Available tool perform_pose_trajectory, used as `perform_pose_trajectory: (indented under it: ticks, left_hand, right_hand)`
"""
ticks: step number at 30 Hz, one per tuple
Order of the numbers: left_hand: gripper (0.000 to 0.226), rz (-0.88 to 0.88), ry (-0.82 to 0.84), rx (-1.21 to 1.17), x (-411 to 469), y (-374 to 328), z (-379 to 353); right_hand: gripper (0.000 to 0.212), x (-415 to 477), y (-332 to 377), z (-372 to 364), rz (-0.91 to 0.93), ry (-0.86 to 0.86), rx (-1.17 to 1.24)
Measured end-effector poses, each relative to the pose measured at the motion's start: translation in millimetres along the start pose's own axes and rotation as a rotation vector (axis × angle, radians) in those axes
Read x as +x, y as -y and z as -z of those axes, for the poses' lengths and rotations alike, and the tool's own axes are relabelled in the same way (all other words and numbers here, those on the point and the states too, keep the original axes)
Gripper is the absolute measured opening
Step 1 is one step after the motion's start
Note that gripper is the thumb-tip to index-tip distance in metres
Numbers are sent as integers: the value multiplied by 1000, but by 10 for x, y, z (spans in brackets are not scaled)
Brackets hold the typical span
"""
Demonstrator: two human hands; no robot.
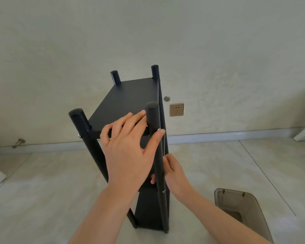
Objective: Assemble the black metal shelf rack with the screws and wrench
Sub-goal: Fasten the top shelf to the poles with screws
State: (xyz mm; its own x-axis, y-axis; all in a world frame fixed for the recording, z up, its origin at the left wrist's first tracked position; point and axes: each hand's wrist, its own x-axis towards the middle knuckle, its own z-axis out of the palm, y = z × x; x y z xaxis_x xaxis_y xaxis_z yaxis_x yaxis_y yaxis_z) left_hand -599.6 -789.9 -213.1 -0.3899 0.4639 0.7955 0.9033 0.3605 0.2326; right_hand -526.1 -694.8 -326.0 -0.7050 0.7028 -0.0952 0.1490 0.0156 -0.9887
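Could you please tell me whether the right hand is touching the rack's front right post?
Touching. The head view shows the right hand wrapped around the front right post, with its fingers showing on the post's other side.

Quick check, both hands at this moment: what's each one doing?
Left hand: open, fingers straight on the top shelf, thumb pressing a screw against the front right post.
Right hand: grips the same post lower down.
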Motion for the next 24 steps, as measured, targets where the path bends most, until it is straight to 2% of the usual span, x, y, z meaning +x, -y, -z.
perform_pose_trajectory:
  ticks: [15, 24]
  left_hand:
    - [50, 160, -24, -66, 126, 435, 183]
    - [45, 315, -8, -111, 139, 601, 330]
  right_hand:
    - [18, 136, 350, -315, -54, 34, -204]
    - [11, 243, 342, -422, 41, 63, -401]
